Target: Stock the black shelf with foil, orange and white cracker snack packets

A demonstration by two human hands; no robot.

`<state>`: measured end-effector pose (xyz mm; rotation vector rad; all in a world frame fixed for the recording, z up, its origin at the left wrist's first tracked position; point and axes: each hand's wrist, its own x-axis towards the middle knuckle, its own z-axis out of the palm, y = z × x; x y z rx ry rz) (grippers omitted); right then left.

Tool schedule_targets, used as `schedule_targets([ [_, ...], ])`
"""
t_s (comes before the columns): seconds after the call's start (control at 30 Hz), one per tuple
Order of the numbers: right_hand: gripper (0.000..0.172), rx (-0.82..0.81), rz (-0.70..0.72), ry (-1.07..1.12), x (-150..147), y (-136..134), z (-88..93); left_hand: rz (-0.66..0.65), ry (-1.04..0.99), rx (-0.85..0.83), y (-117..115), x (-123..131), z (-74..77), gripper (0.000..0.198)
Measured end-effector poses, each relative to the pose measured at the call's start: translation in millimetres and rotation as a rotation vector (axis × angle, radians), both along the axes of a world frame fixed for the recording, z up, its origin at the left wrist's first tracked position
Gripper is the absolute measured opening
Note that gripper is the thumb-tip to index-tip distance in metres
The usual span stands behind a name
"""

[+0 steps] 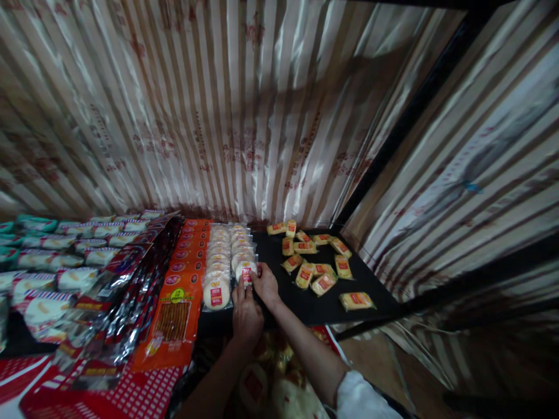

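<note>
A round white cake in a clear wrapper with a red label point(245, 273) lies at the near end of a row of overlapping packets like it. My right hand point(265, 285) pinches its right edge. At its lower edge are the fingertips of my left hand point(247, 314), closed together on the wrapper. Left of it runs a second row of the same wrapped cakes, with its front cake point(216, 293) facing up. Beside that row are overlapping orange snack packs point(174, 314), the nearest showing brown sticks through its window.
Several yellow wrapped cakes point(324, 283) lie scattered on the black shelf point(301, 308) to the right. Dark shiny packs point(126, 291) and white wrapped packets point(48, 308) fill the left. A red basket point(117, 396) is below. Striped sheeting point(244, 116) hangs behind; a black post point(406, 116) rises at right.
</note>
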<state>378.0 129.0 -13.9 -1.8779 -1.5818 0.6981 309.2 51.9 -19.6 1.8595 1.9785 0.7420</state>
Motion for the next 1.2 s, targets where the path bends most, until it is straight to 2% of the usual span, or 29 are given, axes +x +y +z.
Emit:
schedule_targets([
  [0.17, 0.044, 0.111, 0.066, -0.075, 2.4, -1.4, -2.8, 0.031, -0.013, 0.072, -0.4, 0.8, -11.9, 0.056],
  [0.33, 0.051, 0.066, 0.115, -0.112, -0.3, -1.1, -0.7, 0.032, -0.015, 0.068, 1.9, 0.1, -16.9, 0.056],
  [0.8, 0.052, 0.011, 0.055, -0.057, -1.9, -1.0, -2.8, 0.018, -0.016, 0.047, 1.2, -0.3, -12.0, 0.057],
  [0.97, 0.06, 0.041, 0.015, 0.044, -0.5, 12.2, -3.5, 0.023, 0.003, 0.067, 0.2, -0.7, -11.8, 0.053],
  [1.2, 0.053, 0.047, 0.063, 0.125, -2.8, 28.8, -7.5, 0.003, 0.002, 0.113, 3.2, -1.7, -18.7, 0.051],
])
